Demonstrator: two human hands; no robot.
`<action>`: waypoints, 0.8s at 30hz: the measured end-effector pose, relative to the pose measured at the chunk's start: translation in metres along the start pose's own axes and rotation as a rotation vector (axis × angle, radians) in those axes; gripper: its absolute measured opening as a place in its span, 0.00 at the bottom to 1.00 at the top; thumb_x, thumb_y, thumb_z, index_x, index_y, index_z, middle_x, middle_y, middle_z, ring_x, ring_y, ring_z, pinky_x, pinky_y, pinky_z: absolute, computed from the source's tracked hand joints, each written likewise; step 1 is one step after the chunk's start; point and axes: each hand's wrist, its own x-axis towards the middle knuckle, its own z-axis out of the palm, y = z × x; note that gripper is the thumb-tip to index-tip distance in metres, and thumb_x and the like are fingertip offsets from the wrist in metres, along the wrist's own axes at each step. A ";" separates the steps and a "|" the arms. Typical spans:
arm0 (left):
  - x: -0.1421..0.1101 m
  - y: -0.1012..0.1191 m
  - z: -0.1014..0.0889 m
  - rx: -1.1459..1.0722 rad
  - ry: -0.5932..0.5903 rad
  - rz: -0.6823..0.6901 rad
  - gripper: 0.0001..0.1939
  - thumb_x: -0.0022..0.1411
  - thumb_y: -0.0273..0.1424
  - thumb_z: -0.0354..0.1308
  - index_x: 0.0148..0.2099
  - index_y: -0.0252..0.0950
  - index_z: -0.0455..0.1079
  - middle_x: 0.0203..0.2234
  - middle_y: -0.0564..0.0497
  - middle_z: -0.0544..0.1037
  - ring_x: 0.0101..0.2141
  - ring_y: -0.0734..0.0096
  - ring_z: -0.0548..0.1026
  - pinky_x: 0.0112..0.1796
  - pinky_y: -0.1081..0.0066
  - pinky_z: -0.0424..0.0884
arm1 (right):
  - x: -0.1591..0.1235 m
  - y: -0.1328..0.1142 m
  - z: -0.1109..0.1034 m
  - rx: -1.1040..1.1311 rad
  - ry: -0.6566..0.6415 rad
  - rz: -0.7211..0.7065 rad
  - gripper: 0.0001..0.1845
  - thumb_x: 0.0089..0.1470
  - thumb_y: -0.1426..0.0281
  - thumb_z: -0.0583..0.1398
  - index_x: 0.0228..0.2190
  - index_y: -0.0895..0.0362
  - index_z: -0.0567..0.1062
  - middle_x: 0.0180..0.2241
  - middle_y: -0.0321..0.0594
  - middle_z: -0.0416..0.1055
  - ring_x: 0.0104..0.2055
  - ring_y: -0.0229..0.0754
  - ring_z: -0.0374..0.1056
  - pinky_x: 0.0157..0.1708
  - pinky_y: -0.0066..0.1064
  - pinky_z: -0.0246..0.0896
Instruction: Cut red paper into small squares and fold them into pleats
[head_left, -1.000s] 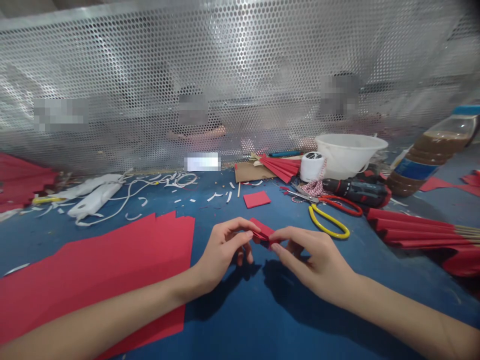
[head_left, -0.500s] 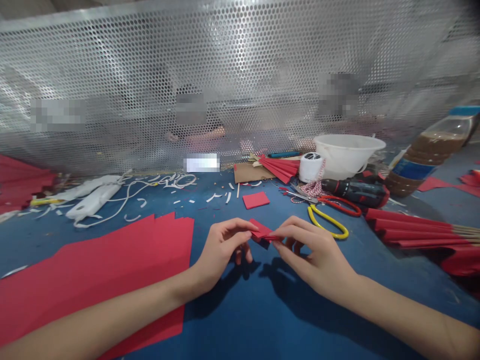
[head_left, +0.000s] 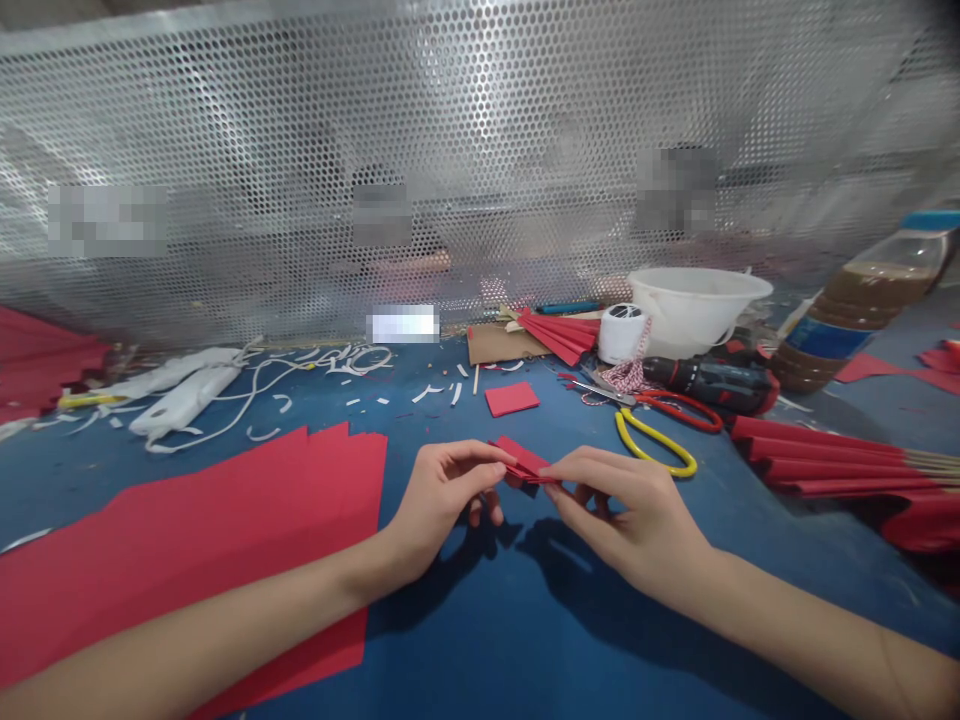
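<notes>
A small pleated piece of red paper [head_left: 523, 464] is pinched between my left hand [head_left: 444, 497] and my right hand [head_left: 628, 512], held just above the blue work surface [head_left: 525, 630]. Both hands grip its folded edges with thumb and fingers. A stack of large red paper sheets [head_left: 187, 540] lies under my left forearm. A flat red paper square [head_left: 511, 398] sits a little beyond my fingertips. Yellow-handled scissors [head_left: 651, 445] lie beyond my right hand.
Red-handled scissors [head_left: 675, 405], a cordless drill [head_left: 709, 385], a twine spool [head_left: 622, 335], a white bowl [head_left: 697, 310] and a brown-filled bottle [head_left: 855, 330] stand at the back right. A pleated red paper fan [head_left: 817, 455] lies right. White scraps [head_left: 225, 385] lie left. A perforated metal screen [head_left: 480, 130] stands behind.
The red paper is now folded flatter and tighter between my fingers. My right hand has shifted slightly, and its fingers have closed in along the pleats.
</notes>
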 end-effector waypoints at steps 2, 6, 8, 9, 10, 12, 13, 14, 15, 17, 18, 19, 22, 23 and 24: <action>0.000 0.000 0.000 0.006 0.009 -0.003 0.07 0.58 0.30 0.64 0.37 0.31 0.79 0.25 0.49 0.80 0.19 0.76 0.75 0.19 0.79 0.63 | 0.000 -0.001 0.000 -0.008 0.005 0.008 0.08 0.62 0.75 0.59 0.40 0.56 0.79 0.33 0.40 0.75 0.27 0.34 0.66 0.25 0.25 0.60; 0.001 0.000 0.000 0.004 0.005 0.009 0.06 0.58 0.29 0.65 0.35 0.31 0.80 0.21 0.51 0.78 0.18 0.77 0.74 0.18 0.80 0.60 | 0.001 0.000 0.001 -0.010 0.007 0.023 0.09 0.61 0.75 0.58 0.39 0.57 0.79 0.32 0.39 0.75 0.27 0.33 0.65 0.24 0.24 0.59; 0.001 0.000 -0.001 0.004 0.003 0.005 0.06 0.58 0.29 0.65 0.36 0.31 0.80 0.17 0.52 0.76 0.17 0.76 0.74 0.18 0.80 0.61 | 0.001 0.001 0.001 -0.007 0.009 0.015 0.09 0.61 0.75 0.58 0.39 0.56 0.79 0.32 0.38 0.75 0.27 0.34 0.66 0.25 0.24 0.60; 0.001 0.000 -0.001 0.005 0.002 0.002 0.06 0.58 0.30 0.65 0.36 0.31 0.80 0.16 0.52 0.75 0.17 0.76 0.74 0.18 0.80 0.61 | 0.002 0.001 0.001 -0.006 0.012 0.011 0.09 0.61 0.75 0.59 0.39 0.56 0.79 0.32 0.38 0.75 0.28 0.34 0.67 0.26 0.24 0.60; 0.001 -0.001 -0.002 0.003 0.000 0.000 0.06 0.58 0.30 0.65 0.36 0.31 0.80 0.16 0.53 0.75 0.18 0.76 0.74 0.18 0.80 0.61 | 0.002 0.002 0.001 -0.005 0.016 0.006 0.09 0.61 0.75 0.59 0.39 0.57 0.80 0.33 0.39 0.76 0.28 0.34 0.67 0.26 0.24 0.61; 0.001 -0.001 -0.002 -0.004 -0.005 0.000 0.06 0.58 0.30 0.65 0.36 0.31 0.80 0.16 0.53 0.75 0.18 0.76 0.74 0.19 0.81 0.61 | 0.003 0.003 0.001 -0.001 0.028 -0.003 0.09 0.61 0.75 0.59 0.40 0.57 0.80 0.33 0.39 0.76 0.28 0.34 0.67 0.27 0.24 0.61; 0.001 -0.001 -0.002 -0.010 -0.007 0.000 0.06 0.58 0.30 0.65 0.36 0.31 0.80 0.16 0.53 0.75 0.18 0.76 0.74 0.18 0.81 0.61 | 0.003 0.003 0.001 0.002 0.034 -0.007 0.09 0.61 0.75 0.59 0.39 0.57 0.80 0.32 0.39 0.76 0.28 0.34 0.67 0.27 0.24 0.61; 0.001 -0.001 -0.002 -0.016 -0.009 0.000 0.06 0.58 0.30 0.66 0.35 0.31 0.80 0.16 0.53 0.75 0.18 0.76 0.75 0.18 0.81 0.60 | 0.002 0.003 0.001 0.005 0.039 -0.010 0.10 0.61 0.75 0.59 0.39 0.56 0.80 0.32 0.39 0.76 0.27 0.34 0.67 0.26 0.24 0.61; 0.001 -0.001 -0.002 -0.022 -0.009 -0.001 0.06 0.58 0.30 0.66 0.35 0.31 0.80 0.16 0.53 0.75 0.18 0.76 0.75 0.18 0.81 0.60 | 0.002 0.002 0.001 0.008 0.044 -0.015 0.10 0.61 0.76 0.59 0.40 0.56 0.80 0.32 0.38 0.76 0.27 0.33 0.66 0.26 0.24 0.61; 0.001 -0.002 -0.002 -0.026 -0.010 -0.004 0.06 0.58 0.31 0.66 0.34 0.31 0.80 0.16 0.52 0.76 0.18 0.76 0.75 0.18 0.82 0.61 | 0.002 0.002 0.001 0.010 0.054 -0.024 0.10 0.61 0.76 0.59 0.40 0.55 0.81 0.32 0.38 0.76 0.26 0.33 0.66 0.25 0.24 0.60; 0.001 -0.002 -0.002 -0.025 -0.008 -0.006 0.07 0.58 0.31 0.66 0.34 0.31 0.80 0.16 0.52 0.76 0.18 0.76 0.75 0.18 0.82 0.61 | 0.002 0.002 0.001 0.010 0.059 -0.030 0.11 0.61 0.76 0.60 0.40 0.55 0.81 0.32 0.38 0.76 0.26 0.33 0.65 0.24 0.23 0.60; 0.001 -0.003 -0.002 -0.023 -0.005 -0.006 0.07 0.59 0.31 0.66 0.34 0.31 0.80 0.16 0.52 0.76 0.18 0.76 0.75 0.18 0.82 0.61 | 0.002 0.002 0.001 0.009 0.063 -0.035 0.11 0.60 0.76 0.60 0.40 0.54 0.81 0.32 0.38 0.76 0.26 0.33 0.65 0.24 0.23 0.60; 0.002 -0.004 -0.002 -0.022 0.007 -0.002 0.07 0.58 0.31 0.66 0.34 0.30 0.80 0.16 0.51 0.76 0.18 0.75 0.75 0.18 0.81 0.62 | 0.002 0.003 0.002 0.008 0.070 -0.042 0.11 0.61 0.76 0.60 0.41 0.54 0.81 0.32 0.38 0.76 0.26 0.33 0.66 0.25 0.24 0.61; 0.002 -0.004 -0.002 -0.023 0.008 -0.002 0.07 0.58 0.31 0.66 0.34 0.30 0.80 0.16 0.51 0.76 0.18 0.75 0.75 0.18 0.81 0.62 | 0.002 0.003 0.002 0.009 0.069 -0.041 0.11 0.61 0.75 0.60 0.41 0.54 0.81 0.32 0.38 0.75 0.26 0.33 0.66 0.25 0.24 0.61; 0.003 -0.005 -0.002 -0.025 0.007 -0.002 0.07 0.58 0.31 0.67 0.34 0.30 0.80 0.16 0.51 0.77 0.18 0.75 0.74 0.18 0.81 0.62 | 0.002 0.003 0.002 0.011 0.068 -0.040 0.11 0.61 0.75 0.59 0.41 0.54 0.81 0.32 0.38 0.75 0.26 0.33 0.66 0.25 0.24 0.61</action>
